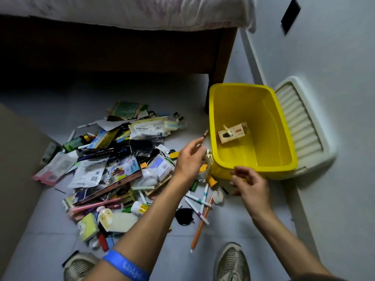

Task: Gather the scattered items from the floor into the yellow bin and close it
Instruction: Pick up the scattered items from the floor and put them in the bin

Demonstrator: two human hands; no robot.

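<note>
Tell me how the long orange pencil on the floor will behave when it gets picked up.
The orange pencil looks thin, straight and stiff, so probably light and unbending. Its slim shaft on the smooth floor may roll if nudged. It lies partly under white markers, which could shift when it is lifted.

The pale tiled floor [48,236] is carrying a scattered pile [113,163] at nine o'clock, the yellow bin [251,130] sitting at three o'clock.

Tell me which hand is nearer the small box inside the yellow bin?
Left. The left hand, pinching a thin stick, is just outside the bin's left wall, level with the box. The right hand sits lower, at the bin's near front edge.
</note>
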